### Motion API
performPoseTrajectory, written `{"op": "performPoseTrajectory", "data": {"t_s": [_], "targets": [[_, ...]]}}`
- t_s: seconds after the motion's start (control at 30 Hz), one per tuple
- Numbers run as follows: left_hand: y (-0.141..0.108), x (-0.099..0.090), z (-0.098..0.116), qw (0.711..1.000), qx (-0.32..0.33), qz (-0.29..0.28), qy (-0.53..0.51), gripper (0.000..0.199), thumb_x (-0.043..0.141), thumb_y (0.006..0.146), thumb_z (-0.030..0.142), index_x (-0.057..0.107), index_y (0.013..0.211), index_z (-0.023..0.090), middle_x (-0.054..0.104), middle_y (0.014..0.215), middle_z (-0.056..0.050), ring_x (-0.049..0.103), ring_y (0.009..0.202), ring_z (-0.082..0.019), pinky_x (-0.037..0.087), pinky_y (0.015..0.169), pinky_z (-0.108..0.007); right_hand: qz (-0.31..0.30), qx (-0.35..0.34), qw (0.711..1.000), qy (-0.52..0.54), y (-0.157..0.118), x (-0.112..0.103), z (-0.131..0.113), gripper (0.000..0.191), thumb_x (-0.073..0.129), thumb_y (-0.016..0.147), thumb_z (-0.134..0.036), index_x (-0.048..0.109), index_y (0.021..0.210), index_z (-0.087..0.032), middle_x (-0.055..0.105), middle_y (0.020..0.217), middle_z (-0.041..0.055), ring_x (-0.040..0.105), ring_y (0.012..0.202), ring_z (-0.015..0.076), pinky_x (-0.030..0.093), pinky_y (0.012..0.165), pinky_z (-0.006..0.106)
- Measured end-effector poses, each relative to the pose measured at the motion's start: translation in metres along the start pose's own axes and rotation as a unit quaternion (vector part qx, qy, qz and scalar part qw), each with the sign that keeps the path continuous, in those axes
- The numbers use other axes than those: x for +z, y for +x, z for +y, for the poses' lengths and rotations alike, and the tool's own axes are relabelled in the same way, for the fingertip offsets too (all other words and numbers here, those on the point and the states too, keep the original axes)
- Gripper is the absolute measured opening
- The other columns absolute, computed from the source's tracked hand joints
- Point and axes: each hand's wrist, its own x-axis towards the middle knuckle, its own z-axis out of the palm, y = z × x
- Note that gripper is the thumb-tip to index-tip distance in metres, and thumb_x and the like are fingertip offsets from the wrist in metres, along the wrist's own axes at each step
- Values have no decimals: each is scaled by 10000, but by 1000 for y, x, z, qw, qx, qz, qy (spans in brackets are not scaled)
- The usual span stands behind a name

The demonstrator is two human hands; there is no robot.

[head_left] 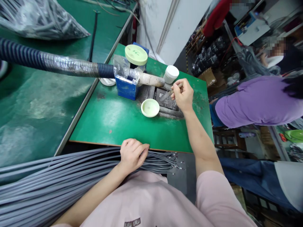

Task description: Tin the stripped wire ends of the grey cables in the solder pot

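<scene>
My right hand point(184, 94) is closed in a pinch around a thin, flat-bladed scraper point(167, 95). The blade slants down to the left over a dark, square, grimy metal pot point(163, 102) set in the green table. Just in front of the pot is a shallow pale-green dish point(150, 107). From the left, the pale nozzle point(151, 79) of a ribbed hose reaches the pot's rear. My left hand point(133, 154), fingers curled, rests at the table's front edge above a bundle of grey cables point(94, 167) with stripped ends; its palm is hidden.
Behind the pot stand a white lidded jar point(171, 74), a blue box point(126, 87) and a yellow-green round lid point(136, 55). The ribbed hose point(71, 65) crosses the left table point(47, 104), near a plastic bag point(42, 19). A person in purple point(258, 101) is at right.
</scene>
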Motion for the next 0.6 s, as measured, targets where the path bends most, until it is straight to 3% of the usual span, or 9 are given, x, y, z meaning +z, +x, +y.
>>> {"op": "performPoseTrajectory", "data": {"t_s": [0.33,0.6], "targets": [[1,-1,1,1000,1,5,3,88,614,805,131,636,844,207,603,628,22,511,649,-144,362,726,-319,-35,-20,998,-49,1,-7,0,215,440,938,-403,554,913,-222,567,728,-29,572,540,105,512,606,292],[0,1,0,1000,3,3,7,87,622,804,136,635,846,211,604,629,22,510,654,-147,358,717,-320,-48,-55,994,-87,6,-11,3,211,453,923,-399,537,836,-226,538,659,-28,559,604,134,499,631,301]]}}
